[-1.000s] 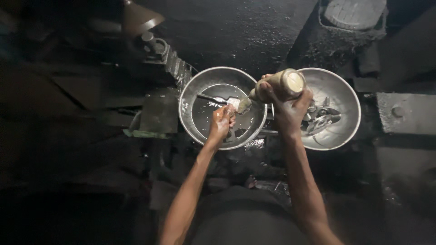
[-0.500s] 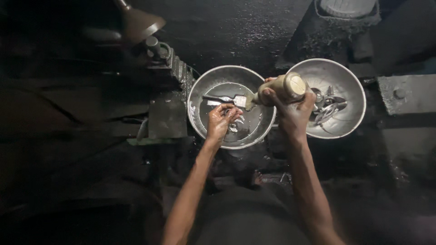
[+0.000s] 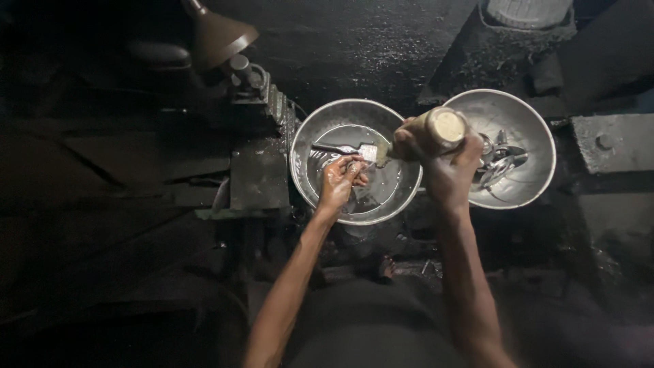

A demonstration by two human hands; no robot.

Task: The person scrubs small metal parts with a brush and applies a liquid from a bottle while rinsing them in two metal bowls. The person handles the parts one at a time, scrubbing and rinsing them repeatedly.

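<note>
Bottle [image 3: 436, 129] of pale plastic, gripped whole in the right hand [image 3: 443, 163], tilts neck-down toward the left-hand metal bowl [image 3: 306, 153], its base turned up to the camera. Right fingers wrap tight round its body. Just below the bottle's neck, the left hand [image 3: 338, 182] hovers inside the same bowl, fingers curled together on a small shiny part [image 3: 353, 165] too small to identify. Beyond those fingertips a paintbrush [image 3: 347, 148] lies in the bowl, which holds a shallow film of liquid. Beside the right knuckles, a second metal bowl [image 3: 524, 112] carries a heap of metal pieces [image 3: 496, 162]. Dark, greasy machine parts [image 3: 259, 163] surround both.
</note>
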